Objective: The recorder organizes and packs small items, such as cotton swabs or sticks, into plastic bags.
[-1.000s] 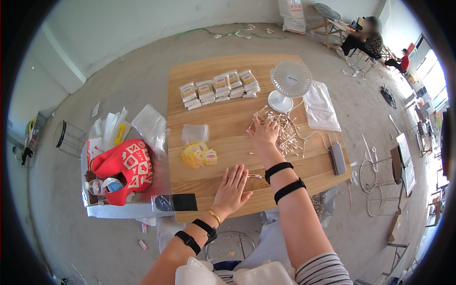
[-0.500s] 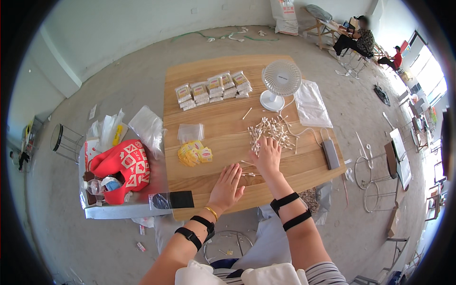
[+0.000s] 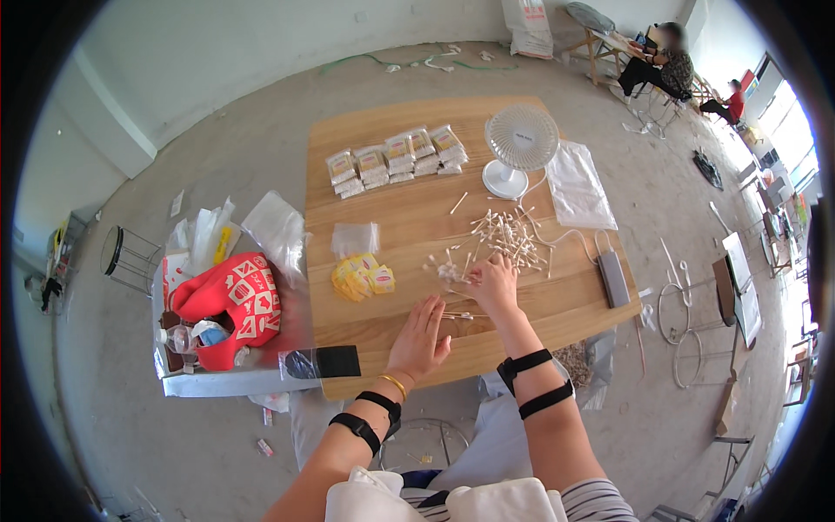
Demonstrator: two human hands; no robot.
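Left hand (image 3: pixel 419 335) lies flat and empty on the pale wooden tabletop (image 3: pixel 557 304); right hand (image 3: pixel 494 283) pinches a few white cotton swabs, grip closed. Looks like gathering, so next needs more from the loose swab pile (image 3: pixel 504 237) just beyond.

A row of small clear packets (image 3: pixel 396 159) with yellow labels lies at the upper left of the desk (image 3: pixel 417 217). Below them sits an empty clear bag (image 3: pixel 356 238), then a heap of yellow sachets (image 3: pixel 361 277). A larger clear bag (image 3: pixel 578 185) lies at the upper right, beside the fan
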